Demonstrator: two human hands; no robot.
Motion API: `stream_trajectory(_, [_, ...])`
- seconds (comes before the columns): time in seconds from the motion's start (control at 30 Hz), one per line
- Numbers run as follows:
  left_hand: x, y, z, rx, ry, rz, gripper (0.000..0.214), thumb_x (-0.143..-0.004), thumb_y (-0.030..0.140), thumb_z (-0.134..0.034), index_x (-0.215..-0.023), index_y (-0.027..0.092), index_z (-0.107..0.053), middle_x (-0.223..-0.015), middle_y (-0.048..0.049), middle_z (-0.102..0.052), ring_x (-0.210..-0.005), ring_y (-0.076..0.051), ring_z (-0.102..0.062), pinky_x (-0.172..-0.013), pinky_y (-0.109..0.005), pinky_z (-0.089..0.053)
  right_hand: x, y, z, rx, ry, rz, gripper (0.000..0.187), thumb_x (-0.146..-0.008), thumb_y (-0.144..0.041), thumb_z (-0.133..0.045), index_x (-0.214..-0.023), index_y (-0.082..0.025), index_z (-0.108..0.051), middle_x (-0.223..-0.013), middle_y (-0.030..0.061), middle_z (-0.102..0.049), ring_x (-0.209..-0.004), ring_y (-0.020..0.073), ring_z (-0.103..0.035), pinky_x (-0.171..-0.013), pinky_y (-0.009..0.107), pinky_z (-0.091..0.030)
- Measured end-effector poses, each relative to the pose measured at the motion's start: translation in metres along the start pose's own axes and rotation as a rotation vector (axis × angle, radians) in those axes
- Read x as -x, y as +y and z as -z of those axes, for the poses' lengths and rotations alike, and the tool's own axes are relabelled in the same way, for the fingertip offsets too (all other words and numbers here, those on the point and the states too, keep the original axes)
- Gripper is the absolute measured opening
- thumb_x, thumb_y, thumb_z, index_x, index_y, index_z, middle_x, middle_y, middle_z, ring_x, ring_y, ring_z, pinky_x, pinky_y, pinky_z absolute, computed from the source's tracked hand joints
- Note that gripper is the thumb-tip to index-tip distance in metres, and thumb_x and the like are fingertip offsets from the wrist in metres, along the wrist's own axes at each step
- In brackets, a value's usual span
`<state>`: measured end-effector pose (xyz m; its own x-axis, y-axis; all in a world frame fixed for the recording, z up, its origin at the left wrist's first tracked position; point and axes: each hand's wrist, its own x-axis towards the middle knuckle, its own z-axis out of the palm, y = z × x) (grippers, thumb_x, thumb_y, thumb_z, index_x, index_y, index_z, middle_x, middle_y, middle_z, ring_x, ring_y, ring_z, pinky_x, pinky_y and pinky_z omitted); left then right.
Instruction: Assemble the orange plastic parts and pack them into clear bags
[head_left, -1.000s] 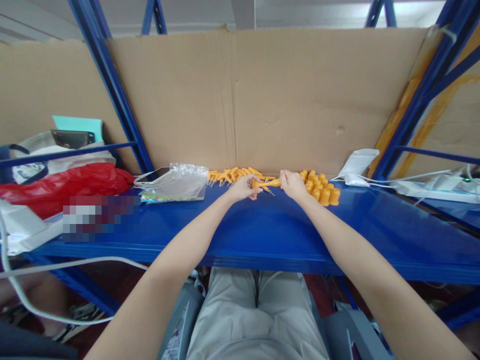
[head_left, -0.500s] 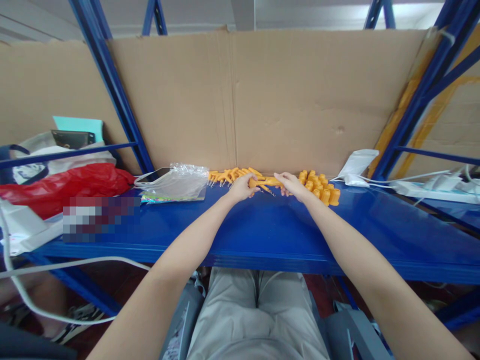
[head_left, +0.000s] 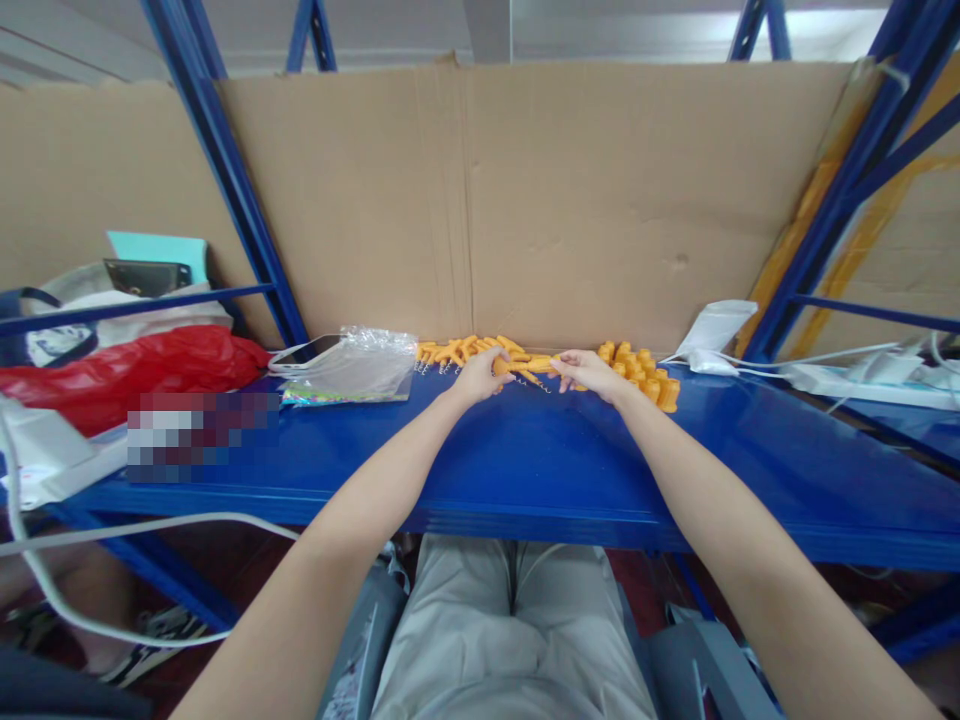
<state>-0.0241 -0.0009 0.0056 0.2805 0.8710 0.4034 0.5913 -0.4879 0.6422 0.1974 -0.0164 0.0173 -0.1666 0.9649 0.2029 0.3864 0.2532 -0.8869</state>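
My left hand (head_left: 480, 377) is closed, thumb and fingers round one end of a slim orange piece (head_left: 534, 365). At the other end of this piece, my right hand (head_left: 589, 370) has its fingertips pinched together. Just under the hands lie loose orange pieces with thin, wavy metal ends (head_left: 536, 381), either spirals or short chains. A row of similar orange pieces (head_left: 457, 350) runs along the cardboard, left of and behind my left hand. To the right of my right hand, a cluster of short orange cylinders (head_left: 645, 375) stands upright.
A clear plastic bag (head_left: 367, 365) lies on the blue shelf (head_left: 525, 460), left of the orange row. Further left is a red plastic bag (head_left: 187, 365). A white adapter with cables (head_left: 712, 345) stands at the right. The cardboard panel (head_left: 562, 200) closes off the back.
My right hand has shifted very slightly, its fingers a little further round the end of the orange piece. My left hand stays almost where it was.
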Motion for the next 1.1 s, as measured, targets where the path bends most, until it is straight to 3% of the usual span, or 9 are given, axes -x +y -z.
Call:
stream_trajectory(0.2, [-0.001, -0.001, -0.002, 0.036, 0.009, 0.002, 0.027, -0.077, 0.018, -0.072, -0.098, 0.018, -0.054, -0.053, 0.0098, -0.05, -0.043, -0.01, -0.056, -0.046, -0.019, -0.044, 0.0, -0.001, -0.001, 0.032, 0.02, -0.044, 0.04, -0.093, -0.047, -0.054, -0.07, -0.014, -0.058, -0.068, 0.0082, -0.072, -0.043, 0.0075, -0.056, -0.042, 0.017, -0.038])
stream_trajectory(0.33, [0.0, 0.001, -0.002, 0.041, 0.031, -0.004, 0.025, -0.079, 0.023, -0.072, -0.097, 0.017, -0.056, -0.052, 0.0093, -0.05, -0.043, -0.01, -0.057, -0.047, -0.019, -0.044, -0.002, -0.001, -0.004, 0.032, 0.046, -0.096, 0.047, -0.094, -0.054, -0.047, -0.068, -0.016, -0.056, -0.057, 0.0071, -0.069, -0.039, 0.0093, -0.054, -0.039, 0.019, -0.037])
stream_trajectory(0.57, [0.002, 0.004, 0.0, 0.024, 0.06, -0.001, 0.021, -0.08, 0.025, -0.071, -0.092, 0.018, -0.055, -0.048, 0.0099, -0.049, -0.041, -0.01, -0.055, -0.046, -0.018, -0.043, 0.001, -0.002, -0.005, 0.028, 0.0, -0.1, 0.046, -0.094, -0.055, -0.046, -0.075, -0.015, -0.058, -0.066, 0.0093, -0.072, -0.041, 0.009, -0.056, -0.04, 0.018, -0.039])
stream_trajectory(0.73, [0.001, 0.004, 0.001, 0.014, 0.06, 0.013, 0.018, -0.081, 0.022, -0.068, -0.092, 0.018, -0.055, -0.049, 0.0092, -0.049, -0.042, -0.01, -0.055, -0.045, -0.018, -0.041, 0.002, 0.0, -0.001, -0.066, -0.067, -0.097, 0.029, -0.093, -0.044, -0.056, -0.102, -0.017, -0.059, -0.079, 0.0074, -0.074, -0.048, 0.0093, -0.061, -0.042, 0.017, -0.042])
stream_trajectory(0.87, [0.0, 0.002, 0.002, -0.011, 0.066, 0.0, 0.017, -0.081, 0.023, -0.068, -0.091, 0.018, -0.055, -0.052, 0.0091, -0.05, -0.042, -0.009, -0.053, -0.047, -0.019, -0.041, -0.002, 0.008, 0.001, -0.085, -0.102, -0.089, 0.032, -0.088, -0.031, -0.066, -0.115, -0.018, -0.055, -0.091, 0.0077, -0.074, -0.054, 0.0095, -0.064, -0.045, 0.017, -0.046])
stream_trajectory(0.97, [0.0, 0.001, 0.002, -0.015, 0.061, 0.006, 0.015, -0.082, 0.023, -0.066, -0.092, 0.019, -0.055, -0.051, 0.009, -0.05, -0.042, -0.01, -0.054, -0.048, -0.02, -0.042, -0.004, 0.011, 0.002, -0.092, -0.082, -0.071, 0.033, -0.084, -0.025, -0.069, -0.114, -0.02, -0.055, -0.096, 0.0067, -0.074, -0.055, 0.0089, -0.064, -0.046, 0.017, -0.046])
stream_trajectory(1.1, [0.001, 0.001, 0.003, -0.017, 0.069, 0.009, 0.015, -0.083, 0.023, -0.066, -0.092, 0.019, -0.055, -0.052, 0.0087, -0.051, -0.043, -0.011, -0.055, -0.048, -0.02, -0.043, -0.003, 0.008, 0.002, -0.074, -0.063, -0.02, 0.017, -0.085, -0.026, -0.068, -0.097, -0.018, -0.06, -0.085, 0.0047, -0.074, -0.051, 0.0078, -0.061, -0.044, 0.016, -0.042])
